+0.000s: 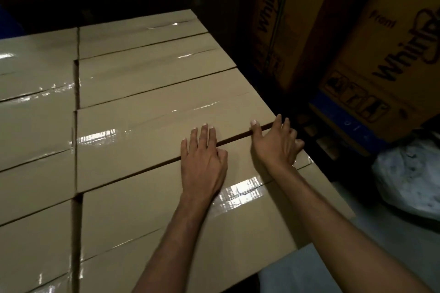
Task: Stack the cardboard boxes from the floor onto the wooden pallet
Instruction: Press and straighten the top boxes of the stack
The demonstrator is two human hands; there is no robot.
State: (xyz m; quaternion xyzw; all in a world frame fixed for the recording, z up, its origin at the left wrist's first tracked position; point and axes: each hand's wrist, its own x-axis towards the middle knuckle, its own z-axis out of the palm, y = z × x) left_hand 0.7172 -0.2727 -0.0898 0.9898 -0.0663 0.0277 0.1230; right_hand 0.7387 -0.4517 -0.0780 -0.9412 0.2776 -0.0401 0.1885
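Right now my left hand (202, 164) lies flat, fingers straight, across the seam between the nearer box (142, 211) and the next box (154, 131) in the stack's top layer. My right hand (276, 143) curls its fingers over the nearer box's far right corner, thumb along the seam.

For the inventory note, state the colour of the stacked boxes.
Plain tan boxes, sealed with glossy clear tape; head view shows it.
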